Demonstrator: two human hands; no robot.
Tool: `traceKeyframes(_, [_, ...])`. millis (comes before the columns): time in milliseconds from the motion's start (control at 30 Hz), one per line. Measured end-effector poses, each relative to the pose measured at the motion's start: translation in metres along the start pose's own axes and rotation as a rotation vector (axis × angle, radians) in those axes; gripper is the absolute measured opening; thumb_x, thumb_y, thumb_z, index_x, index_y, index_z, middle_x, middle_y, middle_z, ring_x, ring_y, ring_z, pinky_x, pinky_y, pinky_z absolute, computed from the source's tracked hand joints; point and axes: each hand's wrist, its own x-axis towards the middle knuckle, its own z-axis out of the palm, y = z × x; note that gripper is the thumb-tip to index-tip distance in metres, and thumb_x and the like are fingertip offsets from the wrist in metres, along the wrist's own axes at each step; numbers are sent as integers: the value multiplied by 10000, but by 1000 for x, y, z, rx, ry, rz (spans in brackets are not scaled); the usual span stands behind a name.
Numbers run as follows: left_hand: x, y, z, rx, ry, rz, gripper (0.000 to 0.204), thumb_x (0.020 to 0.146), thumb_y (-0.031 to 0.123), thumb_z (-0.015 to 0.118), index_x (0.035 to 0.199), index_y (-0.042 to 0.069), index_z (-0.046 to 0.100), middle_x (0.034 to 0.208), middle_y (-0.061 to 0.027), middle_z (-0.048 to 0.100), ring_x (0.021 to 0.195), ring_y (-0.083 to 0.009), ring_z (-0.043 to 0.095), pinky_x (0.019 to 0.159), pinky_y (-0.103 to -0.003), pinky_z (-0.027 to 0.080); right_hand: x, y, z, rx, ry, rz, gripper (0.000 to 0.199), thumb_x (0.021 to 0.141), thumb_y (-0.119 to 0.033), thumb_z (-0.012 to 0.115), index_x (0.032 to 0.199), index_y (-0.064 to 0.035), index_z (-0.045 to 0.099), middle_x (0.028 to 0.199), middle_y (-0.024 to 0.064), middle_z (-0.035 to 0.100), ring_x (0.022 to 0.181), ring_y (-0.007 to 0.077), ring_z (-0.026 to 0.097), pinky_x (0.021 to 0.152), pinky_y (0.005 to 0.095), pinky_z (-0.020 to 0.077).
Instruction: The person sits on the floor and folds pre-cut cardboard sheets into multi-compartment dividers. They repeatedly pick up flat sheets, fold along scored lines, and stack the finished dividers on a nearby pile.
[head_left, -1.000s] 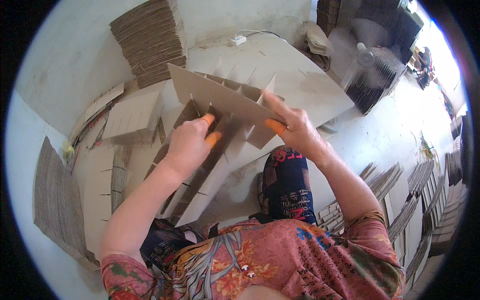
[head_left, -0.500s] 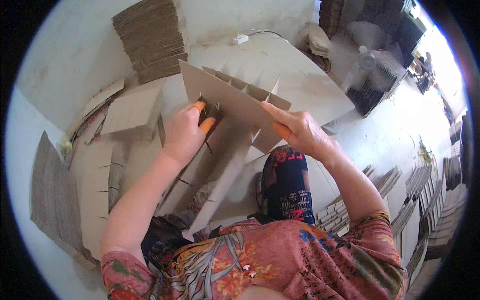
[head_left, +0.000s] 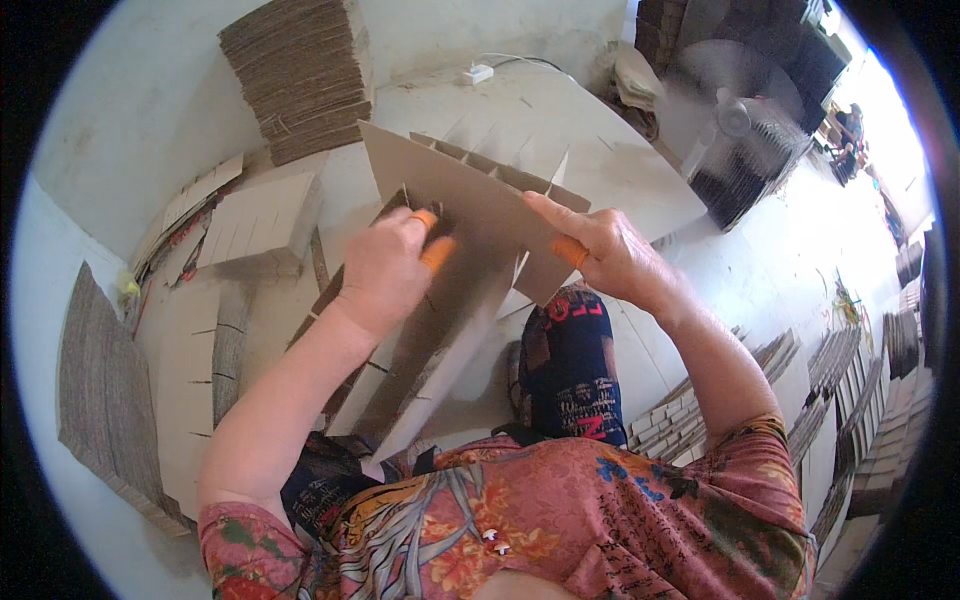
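A cardboard divider (head_left: 470, 205) of interlocked slotted strips is held tilted over my lap, its broad brown panel toward me and crossing strips sticking out behind. My right hand (head_left: 615, 250) grips its right edge, thumb on the near face. My left hand (head_left: 385, 265), a little blurred, is closed at the near side, index finger and thumb bent around the slotted strips under the panel. Orange covers sit on fingertips of both hands. Long slotted cardboard strips (head_left: 440, 385) run from the divider down toward my lap; their joints are partly hidden by my left hand.
A pale work surface (head_left: 620, 150) lies beyond the divider. Stacks of cardboard (head_left: 300, 80) stand at the back left, with a slotted pile (head_left: 260, 225) nearer. A running fan (head_left: 735, 115) stands at the back right. Rows of cardboard pieces (head_left: 690, 405) lie at right.
My left hand has shifted slightly right and down along the strips. The divider and my right hand have barely moved.
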Motion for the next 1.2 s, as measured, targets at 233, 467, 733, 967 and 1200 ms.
traceKeyframes(233, [-8,-5,27,-124,-298,-182,203,830,55,608,996,-56,643,900,-272,643,891,-431,622,790,-461,491,6,0,6,6,36,-70,605,850,-13,605,1415,-143,433,708,239,591,597,380,583,593,426,466])
traceKeyframes(467, [-9,0,24,-110,-323,-194,215,862,119,635,995,-49,651,897,-269,642,845,-417,631,734,-451,494,4,5,-1,-79,-25,-30,622,839,-12,609,1419,-144,427,729,240,603,610,389,587,593,420,473])
traceKeyframes(733, [0,-4,5,-318,110,-129,246,861,195,663,990,-14,678,854,-250,653,774,-384,647,688,-419,511,-8,16,15,24,71,-56,620,841,-17,611,1419,-135,421,882,231,645,675,409,596,627,428,481])
traceKeyframes(967, [2,2,25,-464,-240,-126,215,868,151,641,958,-40,681,889,-262,644,801,-373,654,709,-396,507,-5,7,11,-42,-54,40,605,837,-11,621,1405,-113,438,875,238,639,726,416,611,640,433,486])
traceKeyframes(1200, [9,-24,14,51,-13,-127,271,811,171,710,1005,-13,665,903,-227,662,857,-373,642,748,-427,496,-14,16,15,8,37,-27,585,848,-20,607,1402,-110,444,838,236,636,681,410,603,621,427,486])
